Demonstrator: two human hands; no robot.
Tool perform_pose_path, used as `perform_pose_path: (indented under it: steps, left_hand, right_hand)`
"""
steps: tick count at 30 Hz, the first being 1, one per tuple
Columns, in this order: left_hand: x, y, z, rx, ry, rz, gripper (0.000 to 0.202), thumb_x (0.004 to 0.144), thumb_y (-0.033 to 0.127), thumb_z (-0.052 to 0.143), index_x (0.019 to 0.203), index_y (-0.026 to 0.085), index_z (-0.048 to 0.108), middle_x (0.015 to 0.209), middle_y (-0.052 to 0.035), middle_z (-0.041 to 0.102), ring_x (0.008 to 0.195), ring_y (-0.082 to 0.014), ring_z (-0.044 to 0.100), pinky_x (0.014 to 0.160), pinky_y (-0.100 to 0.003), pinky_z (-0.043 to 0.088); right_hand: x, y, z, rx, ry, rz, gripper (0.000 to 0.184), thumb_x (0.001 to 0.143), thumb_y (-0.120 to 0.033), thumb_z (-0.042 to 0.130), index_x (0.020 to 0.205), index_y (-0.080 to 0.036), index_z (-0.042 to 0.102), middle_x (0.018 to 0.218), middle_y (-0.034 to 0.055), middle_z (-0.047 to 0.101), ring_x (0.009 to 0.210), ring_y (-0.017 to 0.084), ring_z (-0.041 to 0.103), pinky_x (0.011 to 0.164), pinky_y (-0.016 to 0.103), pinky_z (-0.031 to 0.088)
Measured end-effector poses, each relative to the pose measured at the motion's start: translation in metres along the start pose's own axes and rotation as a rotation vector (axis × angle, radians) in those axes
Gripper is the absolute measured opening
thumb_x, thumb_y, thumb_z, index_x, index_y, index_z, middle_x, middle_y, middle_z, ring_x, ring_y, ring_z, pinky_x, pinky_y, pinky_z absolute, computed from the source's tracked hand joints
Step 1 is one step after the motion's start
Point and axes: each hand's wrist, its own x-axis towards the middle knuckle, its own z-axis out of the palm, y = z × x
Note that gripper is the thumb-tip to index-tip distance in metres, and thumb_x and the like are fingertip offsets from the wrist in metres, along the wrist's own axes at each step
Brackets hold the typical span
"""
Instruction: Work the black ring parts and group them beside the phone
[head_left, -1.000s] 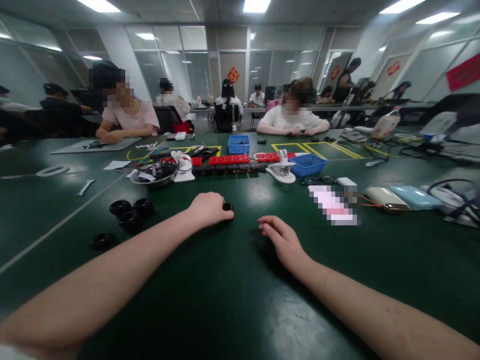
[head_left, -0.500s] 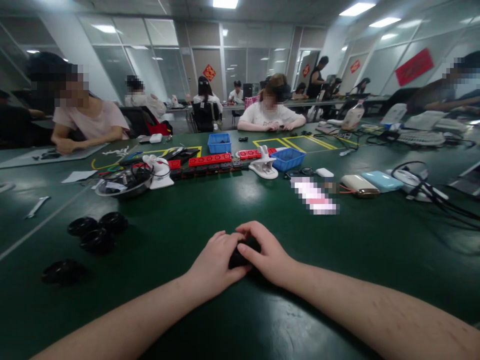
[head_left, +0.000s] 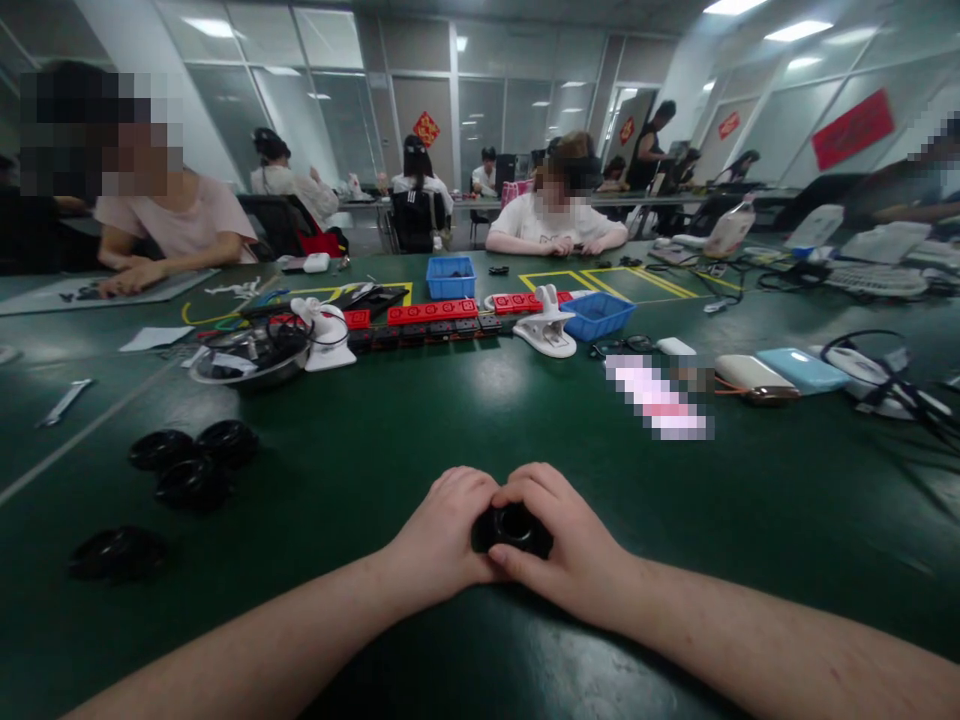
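A small black round part (head_left: 512,527) with a hollow centre sits between my two hands, low over the green table (head_left: 480,420). My left hand (head_left: 442,530) is curled against its left side, fingers closed on it. My right hand (head_left: 566,545) wraps its right side, thumb under the part and fingers over the top. Both forearms rest on the table near its front edge.
Several black round parts (head_left: 187,465) lie at the left, one more (head_left: 116,552) nearer me. A metal bowl (head_left: 247,360), red and black strips (head_left: 431,320), white clamps (head_left: 547,330), blue bins (head_left: 600,315), phones and cables (head_left: 757,375) lie further out. Other people sit across the table.
My left hand brought the black part in from further out, my right hand joined it, and both now grip it closer to me. The part has turned so its hollow shows.
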Motion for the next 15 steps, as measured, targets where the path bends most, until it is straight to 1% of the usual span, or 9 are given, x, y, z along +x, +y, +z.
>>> perform_pose_path:
  steps: [4,6,8,9,11,13,15]
  left_hand:
    - [0.002,-0.004,-0.005,-0.051,-0.089,0.130,0.024,0.062,0.025,0.072,0.078,0.018,0.055,0.085,0.0001,0.058,0.087,-0.0201,0.052,0.085,-0.034,0.037]
    - [0.001,-0.006,-0.007,-0.065,-0.127,0.186,0.023,0.060,0.025,0.072,0.075,0.018,0.055,0.083,0.0017,0.057,0.087,-0.0187,0.052,0.089,-0.033,0.035]
    - [0.000,-0.006,-0.009,-0.068,-0.153,0.217,0.025,0.059,0.026,0.073,0.076,0.019,0.057,0.085,0.0021,0.055,0.089,-0.0184,0.052,0.095,-0.034,0.030]
    - [0.000,-0.005,-0.009,-0.066,-0.170,0.224,0.027,0.058,0.026,0.073,0.080,0.020,0.058,0.087,0.0019,0.055,0.091,-0.0188,0.052,0.099,-0.036,0.026]
    - [-0.001,-0.002,-0.010,-0.063,-0.232,0.226,0.039,0.056,0.027,0.074,0.091,0.023,0.059,0.095,0.0011,0.055,0.098,-0.0210,0.050,0.105,-0.042,0.017]
    - [-0.003,0.002,-0.012,-0.067,-0.317,0.225,0.054,0.053,0.027,0.075,0.104,0.025,0.056,0.105,-0.0002,0.054,0.105,-0.0239,0.047,0.107,-0.048,0.008]
    - [-0.004,0.007,-0.013,-0.081,-0.377,0.234,0.064,0.053,0.026,0.075,0.113,0.025,0.052,0.111,-0.0018,0.053,0.108,-0.0255,0.045,0.107,-0.050,0.004]
  right_hand:
    - [-0.001,-0.003,-0.002,0.059,-0.045,-0.107,0.025,0.067,-0.012,0.052,0.092,-0.017,0.053,0.093,0.0065,0.055,0.087,0.019,0.049,0.077,0.035,0.042]
    - [-0.001,-0.006,-0.002,0.075,-0.062,-0.202,0.026,0.065,-0.011,0.047,0.089,-0.017,0.053,0.090,0.0060,0.058,0.086,0.018,0.050,0.078,0.036,0.041]
    - [-0.001,-0.010,-0.002,0.086,-0.080,-0.303,0.024,0.064,-0.009,0.043,0.084,-0.016,0.054,0.086,0.0054,0.059,0.085,0.017,0.052,0.080,0.035,0.041]
    - [-0.001,-0.012,-0.002,0.086,-0.095,-0.348,0.023,0.064,-0.009,0.041,0.082,-0.016,0.054,0.085,0.0051,0.060,0.085,0.016,0.053,0.081,0.035,0.041]
    - [-0.002,-0.015,-0.001,0.082,-0.132,-0.412,0.022,0.063,-0.008,0.039,0.077,-0.017,0.054,0.083,0.0044,0.060,0.086,0.015,0.054,0.086,0.034,0.039]
    - [-0.003,-0.018,0.000,0.079,-0.174,-0.454,0.021,0.063,-0.010,0.038,0.075,-0.018,0.053,0.081,0.0034,0.061,0.085,0.014,0.055,0.090,0.035,0.037]
    - [-0.004,-0.019,0.002,0.080,-0.215,-0.487,0.019,0.063,-0.012,0.037,0.073,-0.018,0.052,0.078,0.0027,0.061,0.084,0.014,0.055,0.093,0.036,0.035]
